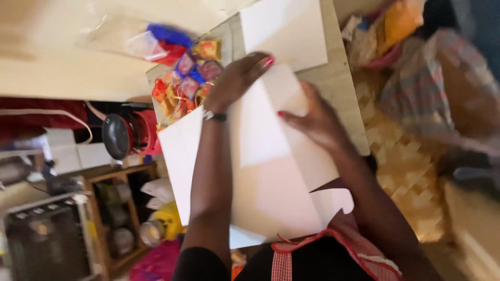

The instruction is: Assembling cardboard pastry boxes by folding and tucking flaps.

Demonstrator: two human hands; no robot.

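Now pressing big white folded card (260, 171) flat, hanging over near edge of table (333, 78) | left hand (237, 80) open, flat on top fold | right hand (312, 122) open, fingers pinching flap edge | could slip off near edge, hardly any table under it | clear bag (151, 44) at far left, candy packets (185, 78) spilling out, could get bumped

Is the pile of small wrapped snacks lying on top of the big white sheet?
No, the snack packets lie on the table beside the white sheet, past its far left corner.
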